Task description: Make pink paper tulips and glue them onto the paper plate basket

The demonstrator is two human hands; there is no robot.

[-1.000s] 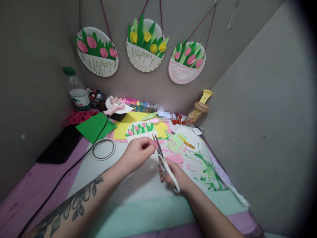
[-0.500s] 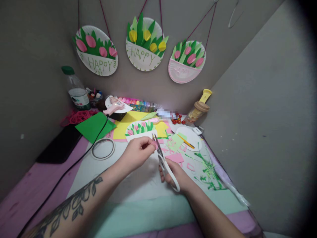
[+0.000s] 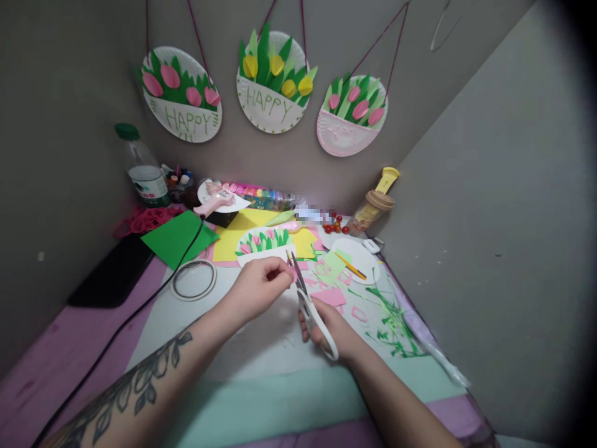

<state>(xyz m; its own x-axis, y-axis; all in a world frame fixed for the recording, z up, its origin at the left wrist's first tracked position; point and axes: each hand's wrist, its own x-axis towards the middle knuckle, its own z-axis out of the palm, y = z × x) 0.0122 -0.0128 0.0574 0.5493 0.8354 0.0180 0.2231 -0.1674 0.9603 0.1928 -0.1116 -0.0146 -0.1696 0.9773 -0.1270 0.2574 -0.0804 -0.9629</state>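
My right hand (image 3: 329, 326) grips a pair of white-handled scissors (image 3: 317, 323), their blades pointing up and slightly apart. Just left of the blades, my left hand (image 3: 263, 283) is closed in a pinch on a small piece of pink paper (image 3: 293, 274), mostly covered by the fingertips. Behind the hands lies a paper plate craft (image 3: 261, 254) with pink tulips and green leaves, its lower part hidden by my left hand. A pink sheet of paper (image 3: 330, 297) and pink cut-outs lie beside the scissors.
Green paper scraps (image 3: 396, 323) litter the right side. A white plate (image 3: 368, 258) holds a yellow pencil-like tool (image 3: 351, 266). At left are a tape roll (image 3: 193, 280), green paper (image 3: 180, 239), a black cable (image 3: 153, 295) and a bottle (image 3: 147, 177). A pink glue gun (image 3: 215, 202) sits behind.
Almost nothing differs. Both hands, the scissors and the pink paper keep nearly the same place; the view has shifted very slightly.
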